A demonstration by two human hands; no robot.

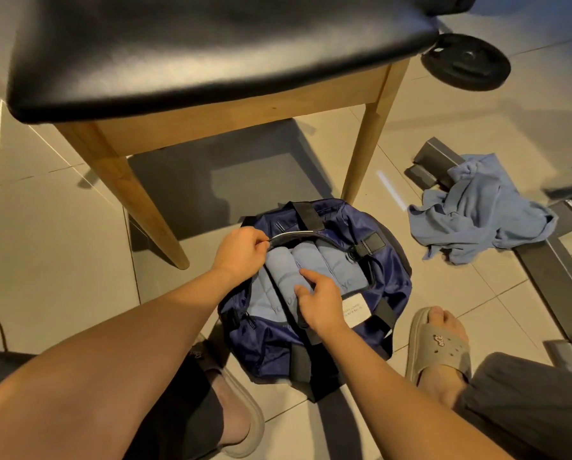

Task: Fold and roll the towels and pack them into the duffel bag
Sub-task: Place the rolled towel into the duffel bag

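The left hand pinches the bag open so the right hand, fingers loose, presses rolls snug (one towel waits, crumpled).

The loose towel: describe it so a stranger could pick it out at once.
Start at the wooden chair with the black seat. Right of its legs on the tiled floor, a light blue towel lies partly over grey metal bars. Unlike the rolled towels in the navy duffel bag, it is a crumpled heap outside the bag.
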